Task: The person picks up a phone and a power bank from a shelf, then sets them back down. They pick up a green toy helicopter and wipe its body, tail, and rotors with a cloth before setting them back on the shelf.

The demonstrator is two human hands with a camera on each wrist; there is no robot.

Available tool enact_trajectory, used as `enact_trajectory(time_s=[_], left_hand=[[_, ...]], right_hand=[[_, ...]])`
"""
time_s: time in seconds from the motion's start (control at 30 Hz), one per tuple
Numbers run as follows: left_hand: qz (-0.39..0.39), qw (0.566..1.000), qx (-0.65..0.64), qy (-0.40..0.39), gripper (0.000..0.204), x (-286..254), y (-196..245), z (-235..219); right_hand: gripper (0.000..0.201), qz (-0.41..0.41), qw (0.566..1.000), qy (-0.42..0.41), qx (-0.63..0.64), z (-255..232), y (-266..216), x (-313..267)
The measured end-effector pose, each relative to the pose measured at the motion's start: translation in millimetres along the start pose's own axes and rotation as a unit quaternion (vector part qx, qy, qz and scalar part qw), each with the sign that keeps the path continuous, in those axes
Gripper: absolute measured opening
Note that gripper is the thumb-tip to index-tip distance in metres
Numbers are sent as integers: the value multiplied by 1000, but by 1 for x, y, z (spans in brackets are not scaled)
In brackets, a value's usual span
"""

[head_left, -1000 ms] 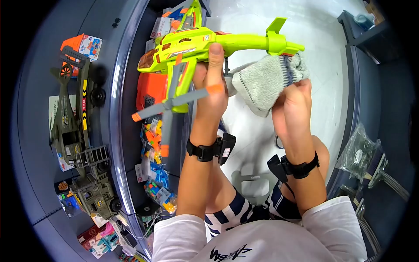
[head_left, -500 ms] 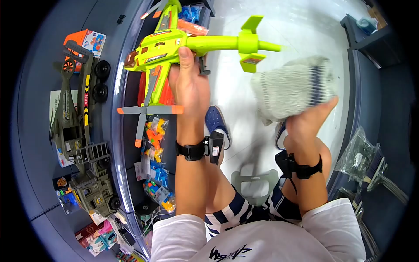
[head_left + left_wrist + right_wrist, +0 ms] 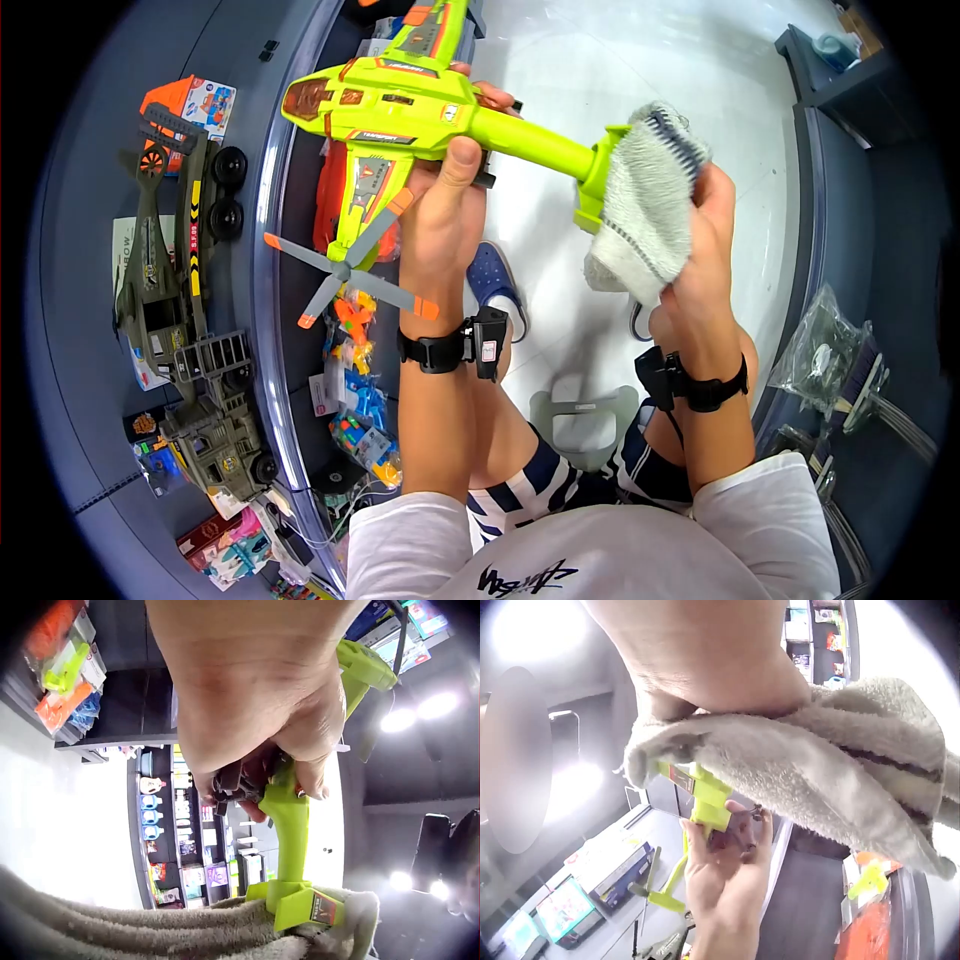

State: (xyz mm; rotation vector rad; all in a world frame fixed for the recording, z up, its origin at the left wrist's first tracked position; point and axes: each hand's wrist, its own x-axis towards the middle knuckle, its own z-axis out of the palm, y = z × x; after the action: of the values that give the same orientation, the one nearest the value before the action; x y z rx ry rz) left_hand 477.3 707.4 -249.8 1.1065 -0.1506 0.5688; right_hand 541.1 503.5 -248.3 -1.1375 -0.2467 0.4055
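1. The curved dark grey shelf unit (image 3: pixel 270 200) runs down the left of the head view, its smooth top carrying an olive-green plastic military helicopter (image 3: pixel 160 270) and a blocky olive toy vehicle (image 3: pixel 215 440); bagged coloured toys (image 3: pixel 360 400) fill the lower tier.
2. The glossy white floor (image 3: pixel 620 60) lies below, with a blue clog (image 3: pixel 492 275) on it between the arms.
3. The lime-green hard-plastic toy helicopter with orange trim and grey, orange-tipped rotor blades (image 3: pixel 400 105) is held up in the air over the shelf edge, its tail boom slanting to the right.
4. The fluffy grey terry towel with dark stripes (image 3: pixel 645 205) is wrapped over the helicopter's tail fin, hiding it.
5. The left hand (image 3: pixel 445 210) grasps the helicopter's body from beneath, thumb up its side.
6. The right hand (image 3: pixel 705 235) clutches the towel, pressing it on the tail.
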Motion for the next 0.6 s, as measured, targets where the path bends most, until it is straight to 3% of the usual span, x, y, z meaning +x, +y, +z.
enact_trajectory(time_s=[0.07,0.17,0.3,0.37,0.5,0.6], left_hand=[[4,1000,13,-3,66,-1,-3,0],[21,997,-11,73,49,-2,-4,2],[28,998,-10,60,48,1,-3,3],[5,998,-1,67,48,0,-4,2],[-4,996,-9,84,50,-1,-5,5],[16,999,12,38,54,1,-5,10]], right_hand=[[35,12,997,-1,-70,-1,-1,3],[28,-5,999,12,30,1,-1,4],[18,-8,999,32,25,4,-5,3],[15,-89,987,35,-131,2,-5,1],[7,-108,975,45,-189,3,-3,0],[7,-139,960,80,-231,-5,14,7]])
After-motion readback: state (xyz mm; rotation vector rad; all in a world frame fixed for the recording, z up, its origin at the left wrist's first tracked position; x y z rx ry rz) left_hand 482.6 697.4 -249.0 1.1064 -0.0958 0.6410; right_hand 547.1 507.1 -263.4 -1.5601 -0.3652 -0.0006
